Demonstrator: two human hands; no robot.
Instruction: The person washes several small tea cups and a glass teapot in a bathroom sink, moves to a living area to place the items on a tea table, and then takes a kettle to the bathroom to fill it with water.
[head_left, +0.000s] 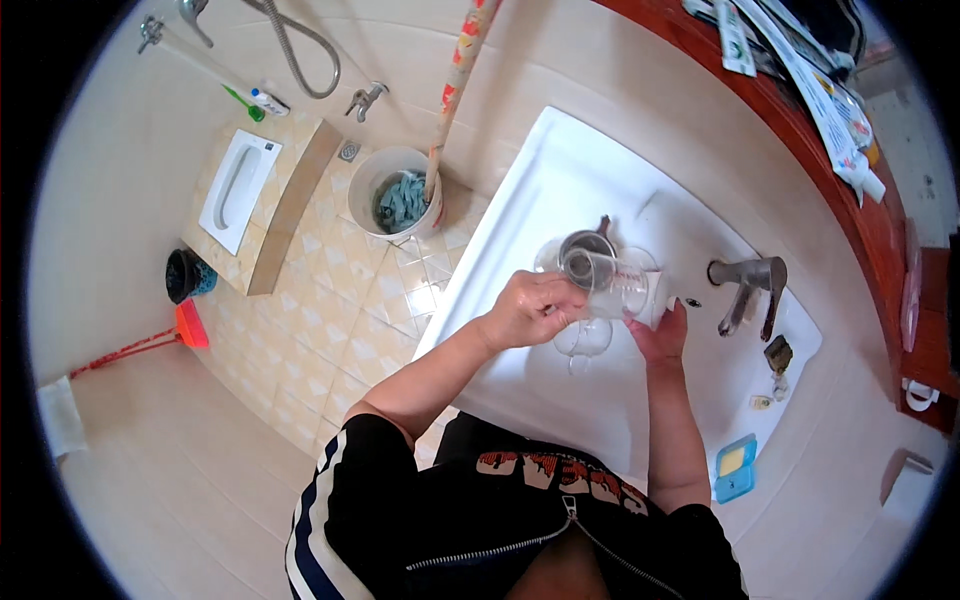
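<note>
My left hand is wrapped round a clear cup, tilted on its side above the sink. My right hand grips a small white item by the cup's other end. It looks like a squeeze tube, but the fingers partly cover it. Under and behind the clear cup, a metal cup with a dark handle stands in the white sink. Nearer to me is a clear glass mug. Other clear glassware shows beside the metal cup, partly hidden.
A faucet rises at the sink's right. A dark scrubber and blue soap dish lie along the right rim. A red-brown shelf holds tubes. On the floor at left stands a bucket with a cloth and a pole.
</note>
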